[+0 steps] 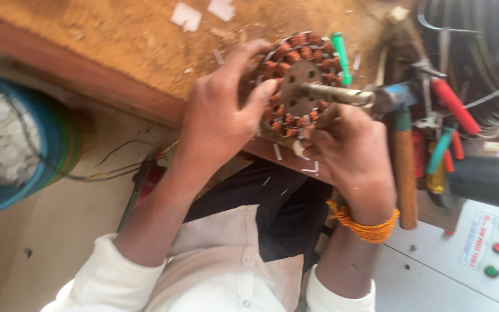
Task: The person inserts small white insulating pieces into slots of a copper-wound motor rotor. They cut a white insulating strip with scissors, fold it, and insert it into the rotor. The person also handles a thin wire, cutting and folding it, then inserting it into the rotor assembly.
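A round motor stator [297, 80] with several copper-wound coils and a steel shaft [336, 94] stands on edge at the rim of a worn wooden bench [116, 40]. My left hand [222, 115] grips its left rim, thumb against the coils. My right hand [349, 151], with an orange thread band at the wrist, pinches a small white paper strip [299, 148] at the stator's lower edge. A green-handled tool [340, 56] lies just behind the stator.
A hammer with a wooden handle [404, 167] and red- and green-handled tools [454, 107] lie at right. A white control box with coloured buttons [492, 245] sits at lower right, a blue tub of white scraps [12, 144] at left. Paper bits litter the bench.
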